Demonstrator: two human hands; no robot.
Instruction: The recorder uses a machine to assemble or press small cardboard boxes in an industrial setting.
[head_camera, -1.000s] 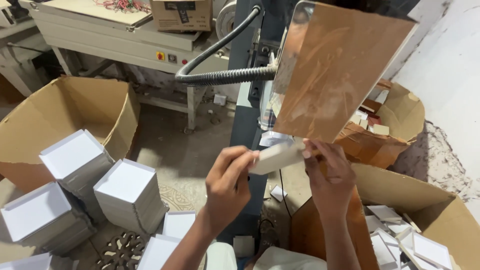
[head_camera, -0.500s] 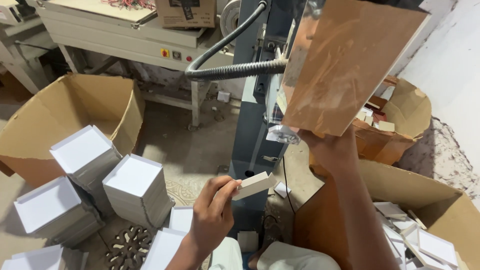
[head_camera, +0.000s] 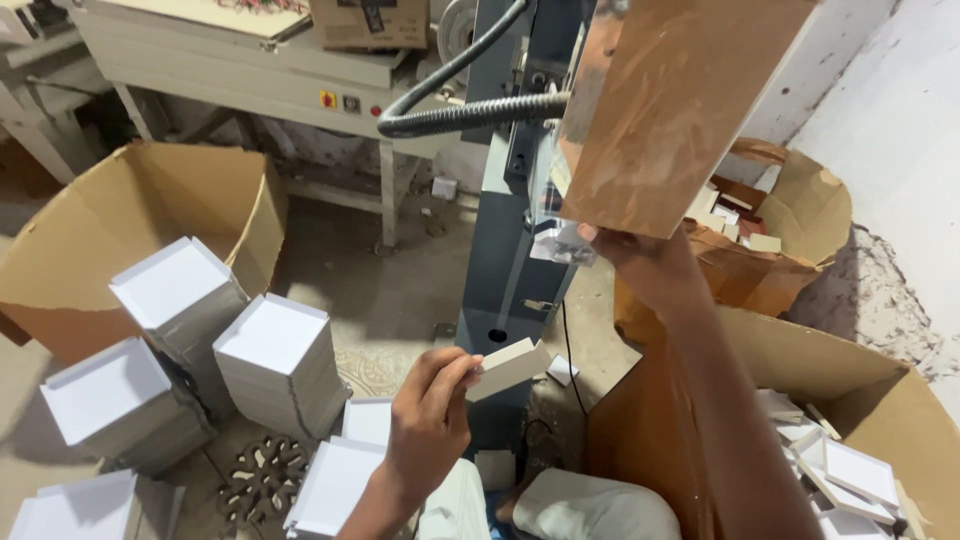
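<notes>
Two hands work at different depths. Nearest, the left hand (head_camera: 428, 420) pinches a small white tray piece (head_camera: 508, 366) by one end between thumb and fingertips, holding it just in front of the grey machine column (head_camera: 510, 250). Stacks of white trays (head_camera: 272, 360) stand on the floor to the left, with an open cardboard box (head_camera: 120, 220) beyond them. Right of the column, another carton (head_camera: 860, 400) holds loose white pieces. Farther up, the right hand (head_camera: 640, 262) reaches under a tilted brown board (head_camera: 680, 110); whether its fingers are closed cannot be told.
</notes>
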